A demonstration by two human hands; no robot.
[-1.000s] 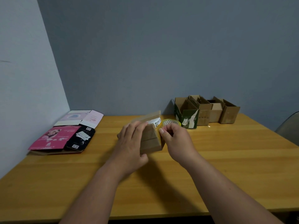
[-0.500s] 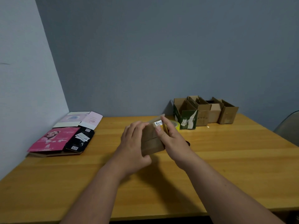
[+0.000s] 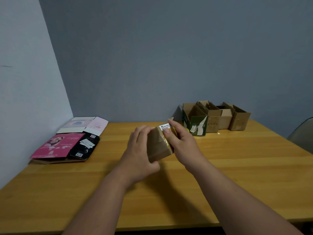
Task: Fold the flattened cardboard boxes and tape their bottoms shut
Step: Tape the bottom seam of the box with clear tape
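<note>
Up close, two bare forearms reach over a wooden tabletop toward a small brown cardboard box held just above its middle. The left hand grasps the box from the left, fingers curled over its upper edge and thumb tucked beneath the lower corner. The right hand grips the box's right side, its thumb pressed flat on glossy clear tape running across the folded flaps. A white printed label shows on the box near the right fingertips, and a sliver of something yellow, likely a tape roll, peeks out behind that hand.

Farther back on the left, flattened boxes lie in a loose pile near the side wall: one pink, one black with white stickers, one pale. At the far right, a row of folded boxes stands open-topped against the grey-blue back wall, the nearest of them green. A chair's curved edge shows at the right margin.
</note>
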